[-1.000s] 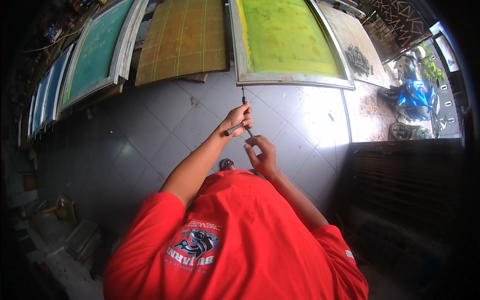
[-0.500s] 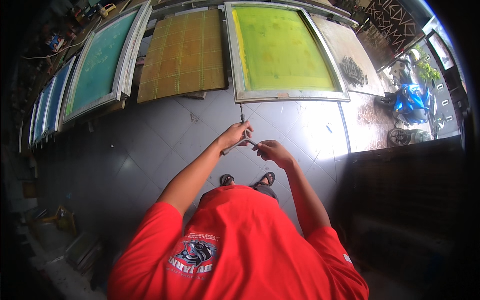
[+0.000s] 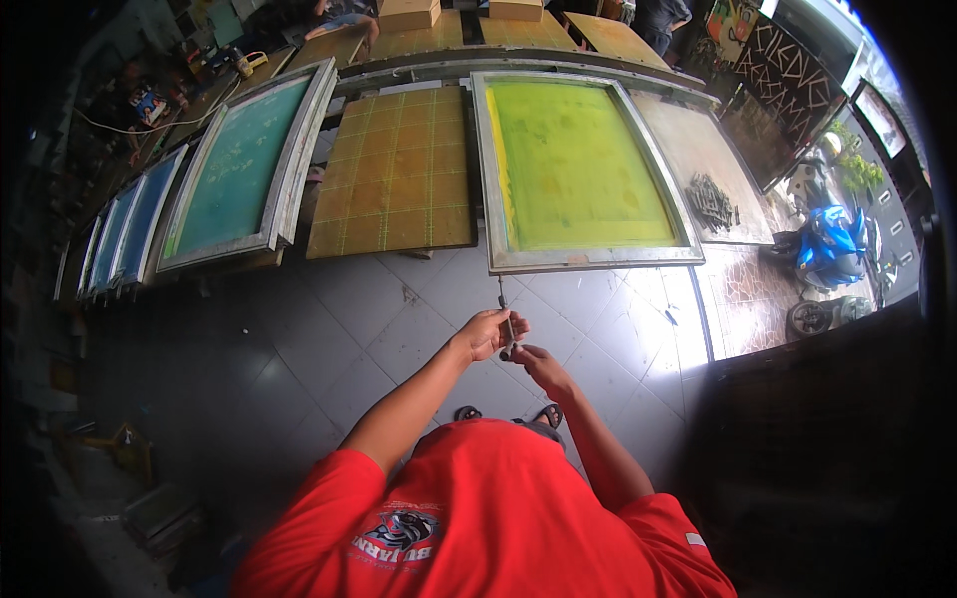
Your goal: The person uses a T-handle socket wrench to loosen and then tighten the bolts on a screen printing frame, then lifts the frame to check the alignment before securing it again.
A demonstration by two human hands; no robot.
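My left hand (image 3: 488,334) has its fingers loosely curled around the dark grey, branched metal wrench (image 3: 502,301), and its thin shaft points away from me, up to the front edge of the silver metal frame (image 3: 588,261) holding a yellow-green mesh panel (image 3: 583,164). My right hand (image 3: 541,367) has thumb and fingertips at the near end; I cannot tell whether they pinch an arm or only push it.

To turn it well, I judge the shaft is best held straight in line with whatever its tip meets, my left fingers acting as a loose sleeve, my right ones giving short, even pushes. Whether the tip is seated I cannot make out; the frame's edge hides it, and a tilt there could make it slip.

Left of the frame, just beside it, lies a flat brown board with green grid lines (image 3: 394,179); to the right, a pale flat board (image 3: 663,140) carries a heap of dark slender pieces (image 3: 711,202). A blue motorbike (image 3: 832,244) stands well apart, out of my elbows' way.
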